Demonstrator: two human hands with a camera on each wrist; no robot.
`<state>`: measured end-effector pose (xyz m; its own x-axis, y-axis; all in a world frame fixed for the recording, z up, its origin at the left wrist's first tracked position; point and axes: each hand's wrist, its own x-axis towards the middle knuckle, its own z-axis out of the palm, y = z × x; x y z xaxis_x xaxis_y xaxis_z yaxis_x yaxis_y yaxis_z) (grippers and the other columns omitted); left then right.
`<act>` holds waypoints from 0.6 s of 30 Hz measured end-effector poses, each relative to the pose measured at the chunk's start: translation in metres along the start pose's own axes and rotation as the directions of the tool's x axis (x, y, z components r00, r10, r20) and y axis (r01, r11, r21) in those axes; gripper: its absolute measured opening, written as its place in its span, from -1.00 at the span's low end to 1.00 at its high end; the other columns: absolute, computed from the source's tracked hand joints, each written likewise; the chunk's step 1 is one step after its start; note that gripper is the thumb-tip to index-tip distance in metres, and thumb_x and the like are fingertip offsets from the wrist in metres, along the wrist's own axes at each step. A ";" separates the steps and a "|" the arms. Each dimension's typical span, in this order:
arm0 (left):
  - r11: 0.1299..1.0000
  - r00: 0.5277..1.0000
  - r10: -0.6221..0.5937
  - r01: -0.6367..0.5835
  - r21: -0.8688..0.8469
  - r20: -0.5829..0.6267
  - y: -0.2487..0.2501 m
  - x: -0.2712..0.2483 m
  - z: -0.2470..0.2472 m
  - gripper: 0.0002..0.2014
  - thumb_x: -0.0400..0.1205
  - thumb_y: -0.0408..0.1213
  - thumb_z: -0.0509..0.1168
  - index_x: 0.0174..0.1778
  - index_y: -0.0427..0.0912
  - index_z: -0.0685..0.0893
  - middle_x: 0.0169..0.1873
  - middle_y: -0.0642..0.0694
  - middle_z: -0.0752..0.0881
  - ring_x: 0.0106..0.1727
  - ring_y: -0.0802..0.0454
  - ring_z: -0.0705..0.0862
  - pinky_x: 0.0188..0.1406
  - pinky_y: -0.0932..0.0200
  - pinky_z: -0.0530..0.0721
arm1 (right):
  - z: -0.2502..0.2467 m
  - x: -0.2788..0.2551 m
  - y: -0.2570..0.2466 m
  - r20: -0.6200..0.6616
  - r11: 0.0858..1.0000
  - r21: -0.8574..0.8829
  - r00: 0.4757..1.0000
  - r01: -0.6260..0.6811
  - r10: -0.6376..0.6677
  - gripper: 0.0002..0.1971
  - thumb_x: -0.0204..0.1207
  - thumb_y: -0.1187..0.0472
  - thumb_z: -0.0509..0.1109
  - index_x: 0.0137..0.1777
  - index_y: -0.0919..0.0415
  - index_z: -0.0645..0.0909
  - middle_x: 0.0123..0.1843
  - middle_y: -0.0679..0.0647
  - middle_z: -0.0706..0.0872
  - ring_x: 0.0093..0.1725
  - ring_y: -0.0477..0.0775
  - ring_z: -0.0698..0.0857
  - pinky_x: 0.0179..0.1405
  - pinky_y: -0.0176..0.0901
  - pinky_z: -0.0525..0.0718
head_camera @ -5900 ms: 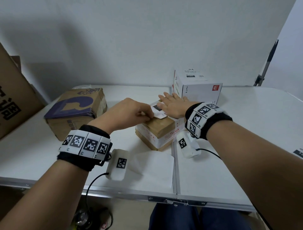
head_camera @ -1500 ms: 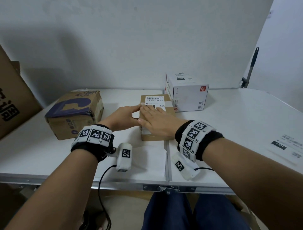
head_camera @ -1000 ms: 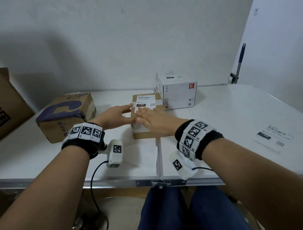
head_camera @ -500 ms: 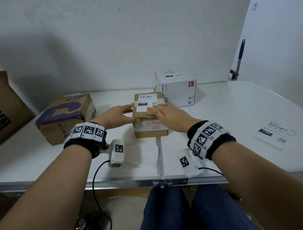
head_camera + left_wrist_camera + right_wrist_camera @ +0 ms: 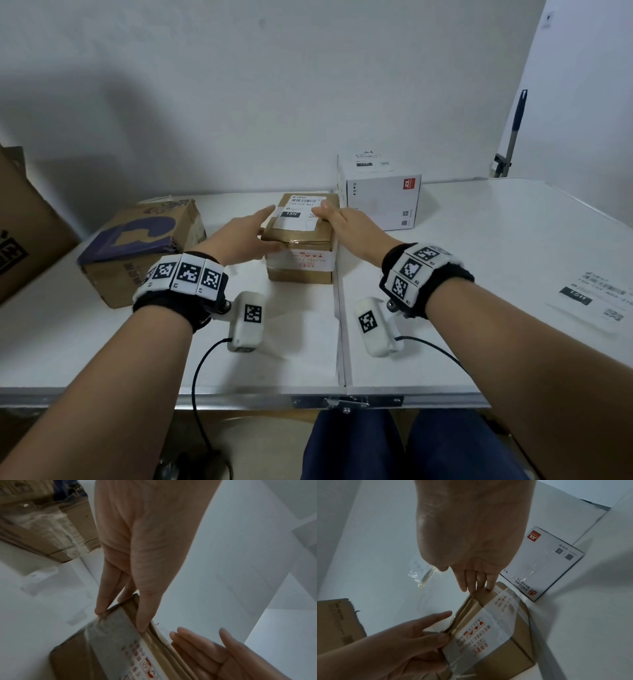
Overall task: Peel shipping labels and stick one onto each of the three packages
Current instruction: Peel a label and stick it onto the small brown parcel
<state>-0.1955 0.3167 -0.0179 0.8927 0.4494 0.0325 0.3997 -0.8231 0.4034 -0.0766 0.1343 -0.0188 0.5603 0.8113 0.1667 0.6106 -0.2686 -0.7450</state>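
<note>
A small brown taped package (image 5: 301, 255) stands mid-table with a white shipping label (image 5: 298, 215) stuck on its top. My left hand (image 5: 255, 231) presses its left side with straight fingers, the thumb on the front top edge (image 5: 443, 638). My right hand (image 5: 337, 219) lies flat against the right side, fingers straight (image 5: 474, 582). Behind and to the right stands a white box (image 5: 380, 202) with a label (image 5: 369, 161) on top. A brown box with a purple print (image 5: 137, 243) sits at the left. Another label sheet (image 5: 596, 301) lies on the table at the right.
A large cardboard carton (image 5: 24, 233) leans at the far left. A pole (image 5: 515, 126) stands by the wall at the back right. A clear plastic wrapper (image 5: 424, 578) lies on the white table (image 5: 479, 246) behind the package. The table's seam (image 5: 339, 325) runs towards me.
My right hand has slid off the label on top of the small package to its right side. The left hand stays at the left side. The package now sits closer to the white box.
</note>
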 end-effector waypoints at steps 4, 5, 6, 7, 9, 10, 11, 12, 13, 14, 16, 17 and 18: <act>1.000 0.999 -0.029 0.029 -0.002 -0.024 -0.011 0.008 -0.001 -0.39 0.58 -0.10 0.41 0.56 0.03 0.41 0.16 -0.10 0.72 -0.25 0.06 0.79 0.01 0.10 0.75 | 0.007 0.032 0.004 0.029 0.997 0.061 0.999 -0.039 0.038 -0.42 0.74 -0.14 -0.16 0.48 0.09 0.53 0.51 0.11 0.55 0.50 0.11 0.48 0.58 0.07 0.30; 0.999 0.999 -0.034 0.033 -0.014 -0.042 -0.012 0.010 -0.001 -0.43 0.58 -0.12 0.41 0.53 -0.01 0.45 0.10 -0.09 0.74 -0.24 0.04 0.80 0.02 0.06 0.75 | 0.007 0.039 0.004 0.021 0.995 0.090 0.999 -0.043 0.042 -0.41 0.73 -0.16 -0.17 0.49 0.09 0.52 0.52 0.09 0.54 0.51 0.10 0.47 0.58 0.07 0.30; 0.999 0.998 -0.038 0.037 -0.019 -0.057 -0.012 0.011 -0.001 -0.47 0.58 -0.13 0.40 0.49 -0.04 0.50 0.02 -0.07 0.75 -0.24 0.02 0.80 0.02 0.03 0.76 | 0.008 0.044 0.004 0.007 0.991 0.125 0.999 -0.045 0.045 -0.39 0.72 -0.19 -0.17 0.49 0.09 0.52 0.52 0.08 0.54 0.51 0.09 0.47 0.59 0.05 0.29; 0.999 0.996 -0.048 0.047 -0.019 -0.073 -0.012 0.014 -0.001 -0.51 0.58 -0.14 0.40 0.45 -0.07 0.54 -0.05 -0.06 0.76 -0.24 0.00 0.80 0.02 0.01 0.75 | 0.007 0.049 0.003 -0.011 0.988 0.147 0.999 -0.046 0.049 -0.37 0.71 -0.19 -0.18 0.50 0.10 0.51 0.52 0.08 0.53 0.52 0.07 0.46 0.59 0.02 0.28; 0.998 0.991 -0.068 0.067 -0.012 -0.112 -0.014 0.021 -0.002 -0.60 0.57 -0.15 0.40 0.33 -0.13 0.61 -0.12 -0.08 0.78 -0.23 -0.02 0.80 0.01 -0.02 0.75 | 0.006 0.057 0.001 -0.049 0.984 0.167 0.997 -0.058 0.067 -0.38 0.73 -0.16 -0.19 0.51 0.14 0.49 0.52 0.09 0.53 0.52 0.07 0.46 0.56 -0.05 0.30; 0.997 0.989 -0.074 0.076 0.010 -0.129 -0.015 0.025 -0.002 -0.63 0.57 -0.14 0.39 0.28 -0.14 0.63 -0.11 -0.11 0.79 -0.21 -0.04 0.79 0.02 -0.03 0.74 | 0.006 0.061 0.001 -0.063 0.983 0.173 0.995 -0.065 0.077 -0.39 0.73 -0.14 -0.19 0.50 0.15 0.49 0.52 0.09 0.53 0.51 0.07 0.47 0.56 -0.06 0.31; 0.996 0.988 -0.072 0.079 0.042 -0.138 -0.016 0.030 -0.003 -0.65 0.57 -0.12 0.39 0.25 -0.14 0.64 -0.09 -0.14 0.79 -0.16 -0.08 0.78 0.02 -0.04 0.73 | 0.006 0.063 0.001 -0.069 0.982 0.172 0.994 -0.073 0.086 -0.40 0.74 -0.14 -0.18 0.50 0.15 0.49 0.52 0.09 0.53 0.51 0.07 0.47 0.56 -0.04 0.31; 0.994 0.988 -0.068 0.079 0.076 -0.139 -0.016 0.035 -0.003 -0.66 0.57 -0.11 0.38 0.22 -0.14 0.65 -0.06 -0.16 0.79 -0.12 -0.11 0.76 0.03 -0.03 0.71 | 0.006 0.066 0.002 -0.069 0.982 0.168 0.993 -0.086 0.099 -0.40 0.73 -0.15 -0.18 0.50 0.15 0.49 0.52 0.09 0.53 0.52 0.07 0.46 0.58 -0.01 0.30; 0.991 0.988 -0.063 0.079 0.108 -0.141 -0.015 0.040 -0.003 -0.68 0.57 -0.10 0.37 0.19 -0.13 0.66 -0.03 -0.16 0.78 -0.09 -0.12 0.74 0.00 0.01 0.69 | 0.006 0.068 0.002 -0.066 0.983 0.157 0.992 -0.095 0.107 -0.39 0.73 -0.16 -0.19 0.50 0.14 0.49 0.52 0.08 0.53 0.52 0.08 0.46 0.59 0.02 0.29; 0.987 0.987 -0.060 0.080 0.139 -0.146 -0.014 0.045 -0.002 -0.71 0.57 -0.10 0.36 0.15 -0.13 0.67 -0.01 -0.16 0.77 -0.08 -0.13 0.72 -0.05 0.06 0.66 | 0.007 0.071 0.004 -0.065 0.983 0.146 0.991 -0.108 0.118 -0.38 0.72 -0.17 -0.20 0.49 0.13 0.50 0.51 0.09 0.54 0.52 0.10 0.46 0.59 0.04 0.29; 0.981 0.982 -0.063 0.095 0.171 -0.180 -0.012 0.056 0.000 -0.75 0.59 -0.15 0.34 0.14 -0.14 0.67 0.03 -0.17 0.74 -0.01 -0.15 0.67 -0.12 0.10 0.54 | 0.007 0.075 0.008 -0.068 0.984 0.125 0.989 -0.125 0.134 -0.36 0.71 -0.19 -0.21 0.47 0.14 0.52 0.47 0.14 0.58 0.48 0.13 0.49 0.55 0.03 0.32; 0.981 0.976 -0.067 0.103 0.165 -0.207 -0.011 0.061 0.001 -0.75 0.59 -0.19 0.32 0.15 -0.16 0.66 0.05 -0.19 0.73 0.04 -0.17 0.65 -0.12 0.10 0.51 | 0.007 0.077 0.010 -0.069 0.984 0.119 0.988 -0.131 0.139 -0.35 0.72 -0.18 -0.22 0.45 0.17 0.54 0.44 0.16 0.60 0.46 0.14 0.51 0.51 -0.01 0.35; 0.982 0.970 -0.074 0.111 0.151 -0.233 -0.011 0.066 0.003 -0.75 0.60 -0.24 0.30 0.18 -0.19 0.66 0.06 -0.21 0.73 0.09 -0.19 0.63 -0.08 0.07 0.51 | 0.006 0.079 0.012 -0.072 0.984 0.117 0.987 -0.134 0.143 -0.34 0.72 -0.18 -0.22 0.42 0.19 0.56 0.41 0.18 0.61 0.43 0.15 0.53 0.45 -0.05 0.36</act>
<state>-0.1408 0.3545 -0.0226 0.7876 0.5777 0.2144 0.5235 -0.8109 0.2617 -0.0289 0.1982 -0.0186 0.6807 0.7251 0.1047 0.4606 -0.3124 -0.8308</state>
